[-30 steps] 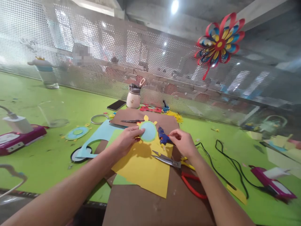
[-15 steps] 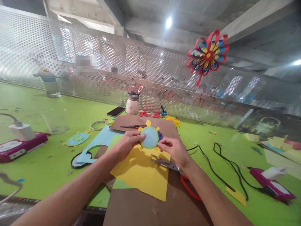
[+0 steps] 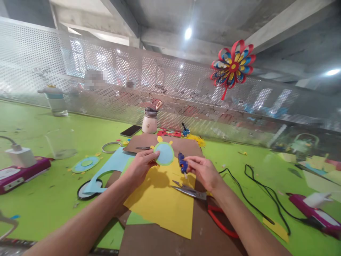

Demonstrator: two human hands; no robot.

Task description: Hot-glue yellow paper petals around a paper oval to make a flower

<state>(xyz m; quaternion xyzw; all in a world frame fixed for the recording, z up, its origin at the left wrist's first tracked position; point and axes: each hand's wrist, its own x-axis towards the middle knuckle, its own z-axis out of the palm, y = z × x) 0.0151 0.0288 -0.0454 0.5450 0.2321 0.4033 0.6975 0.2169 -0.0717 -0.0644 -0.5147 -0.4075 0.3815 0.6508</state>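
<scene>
My left hand [image 3: 144, 164] pinches the left edge of a light blue paper disc [image 3: 164, 153] with a green rim. Yellow paper petals [image 3: 160, 139] stick out around the disc's upper edge. To the right, the thumb and fingers of my right hand [image 3: 201, 169] close at the side of a small blue glue gun [image 3: 182, 163], its handle hidden by the fingers. Under both hands lies yellow paper [image 3: 165, 202] on brown cardboard [image 3: 149, 241]. Red-handled scissors [image 3: 190, 192] rest below my right hand, their handles partly behind my forearm.
Blue cut paper [image 3: 106, 170], a tape roll [image 3: 89, 190] and another petalled disc [image 3: 85, 164] lie left. A phone [image 3: 130, 131] and a pale flask [image 3: 149, 122] stand at the back. Purple power strips [image 3: 29, 172] sit at both sides; a black cord [image 3: 252, 199] runs right.
My right hand has come away from the disc's edge and is now at the glue gun. The disc has shifted slightly left with my left hand, uncovering the glue gun.
</scene>
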